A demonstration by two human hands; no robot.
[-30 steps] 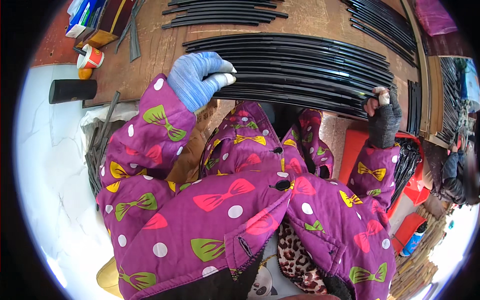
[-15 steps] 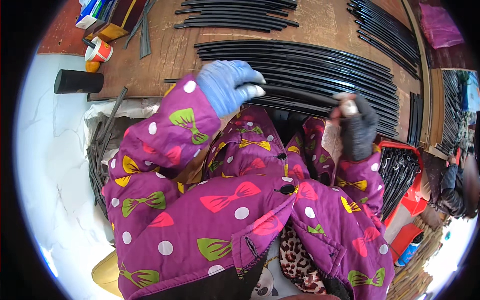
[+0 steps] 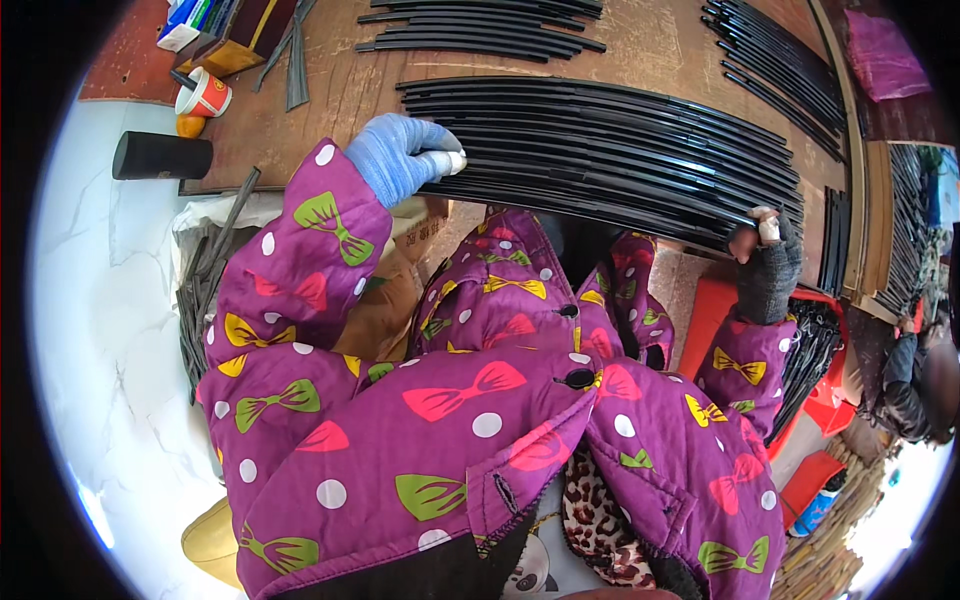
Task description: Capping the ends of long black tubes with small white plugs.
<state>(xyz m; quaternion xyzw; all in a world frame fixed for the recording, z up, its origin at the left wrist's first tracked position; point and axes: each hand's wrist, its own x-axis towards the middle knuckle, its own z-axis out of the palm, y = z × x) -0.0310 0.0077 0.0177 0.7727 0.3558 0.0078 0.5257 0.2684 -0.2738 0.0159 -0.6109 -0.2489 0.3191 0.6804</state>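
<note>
Long glossy black strips lie side by side in a wide row on the brown wooden table. My left hand, in a blue glove with white-wrapped fingertips, pinches the left end of the nearest strip at the table's front edge. Its thumb and fingers are closed together there. My right hand wears a dark grey glove with bare fingers, one wrapped in white. It is closed at the right end of the same row. The strip's middle runs along the front edge between both hands.
More black strips lie at the back, and another bundle at the far right. A paper cup, a black cylinder and a box stand left. A red crate with black pieces is at right. Another person sits beyond.
My hands have moved apart: the left one outward to the left, the right one outward to the right and slightly nearer me. Both now sit at the ends of the strip row.
</note>
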